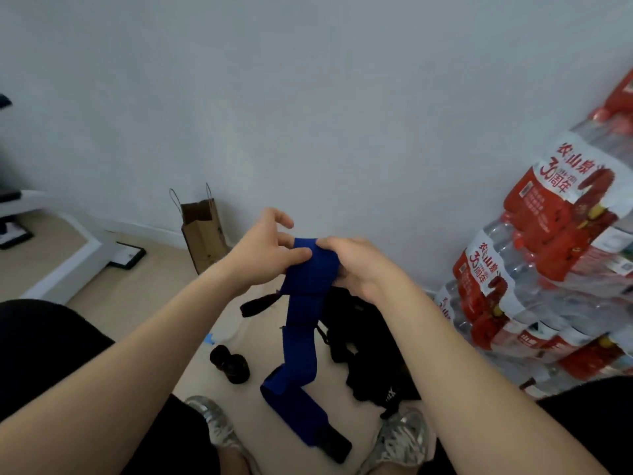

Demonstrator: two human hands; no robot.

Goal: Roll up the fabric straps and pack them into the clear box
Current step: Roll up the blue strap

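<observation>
Head: bottle packs [541,214] near blue strap [301,337]

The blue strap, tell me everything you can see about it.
The blue strap is a long, flat band of royal-blue fabric. Its top end is pinched between the left hand and right hand; the rest hangs down, folds loosely on the floor and ends in a black tab.

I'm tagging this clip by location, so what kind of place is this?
Likely a spare room or storage corner: packs of bottled water stacked by a bare white wall, a paper bag standing on the floor, and a blue strap trailing down onto it.
</observation>
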